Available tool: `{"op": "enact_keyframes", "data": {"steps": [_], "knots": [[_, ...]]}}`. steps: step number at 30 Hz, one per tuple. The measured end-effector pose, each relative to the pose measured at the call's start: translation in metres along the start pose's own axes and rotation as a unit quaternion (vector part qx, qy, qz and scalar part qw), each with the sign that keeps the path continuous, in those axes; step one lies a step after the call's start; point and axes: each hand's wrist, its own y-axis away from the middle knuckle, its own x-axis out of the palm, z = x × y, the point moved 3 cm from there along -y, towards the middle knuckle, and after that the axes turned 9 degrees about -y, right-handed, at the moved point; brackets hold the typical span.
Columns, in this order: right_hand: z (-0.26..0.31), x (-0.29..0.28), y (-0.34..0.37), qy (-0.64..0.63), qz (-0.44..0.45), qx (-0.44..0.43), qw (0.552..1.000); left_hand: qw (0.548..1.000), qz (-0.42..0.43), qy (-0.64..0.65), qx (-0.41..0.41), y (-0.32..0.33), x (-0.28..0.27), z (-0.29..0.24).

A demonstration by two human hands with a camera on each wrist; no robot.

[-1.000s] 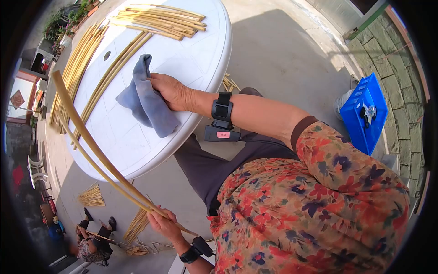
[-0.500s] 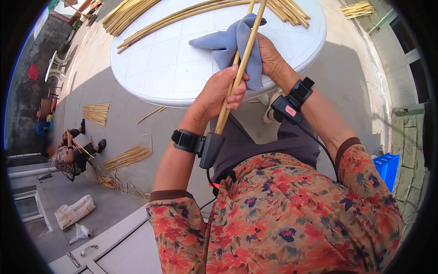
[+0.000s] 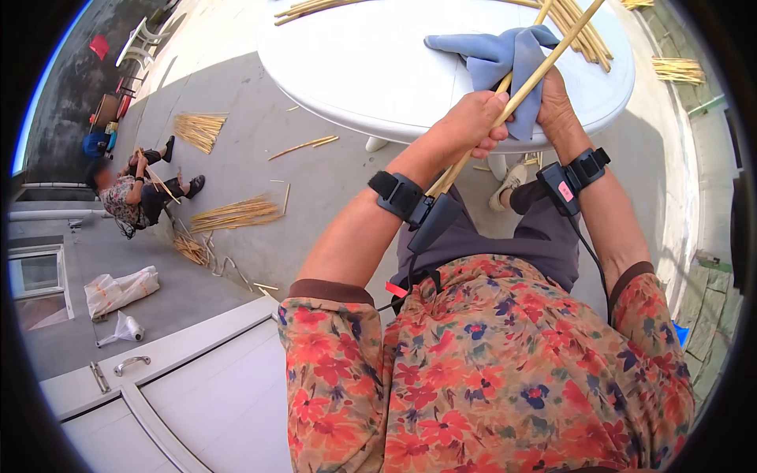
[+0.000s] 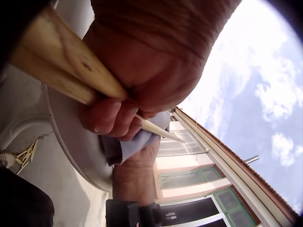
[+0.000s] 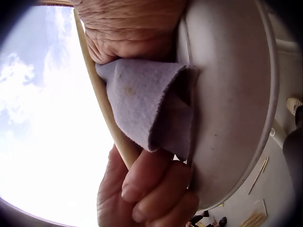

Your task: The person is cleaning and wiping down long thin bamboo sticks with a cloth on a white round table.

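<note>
From where I stand, the work looks partway through, with one pair of sticks (image 3: 542, 72) in hand above the table (image 3: 355, 75). The left hand (image 3: 478, 122) has its fingers curled round both; the right hand (image 3: 557, 98) grips the blue-grey cloth (image 3: 482, 58) against them, though its fingertips are hidden. That pair seems unfinished, being in the grip with the cloth on it. More sticks (image 3: 582, 33) lie on the tabletop, and bundles (image 3: 236, 213) rest on the ground; I can't tell which are done or waiting
</note>
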Motion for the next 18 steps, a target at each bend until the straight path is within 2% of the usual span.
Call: {"op": "enact_keyframes", "data": {"steps": [8,10,17,18], "knots": [[0.002,-0.01,-0.004,0.008,-0.032,0.003,0.999,0.999,0.025,0.041,-0.015,0.01,0.0,0.007],[0.002,-0.009,-0.004,-0.028,-0.002,0.02,0.999,0.998,0.035,0.053,-0.022,0.015,-0.001,0.01],[0.001,-0.022,-0.014,-0.003,-0.017,-0.006,1.0,0.988,0.072,0.135,-0.03,0.044,-0.005,0.035],[0.003,-0.012,-0.008,-0.004,0.012,0.005,1.0,0.985,0.082,0.147,-0.031,0.052,-0.005,0.039]]}}
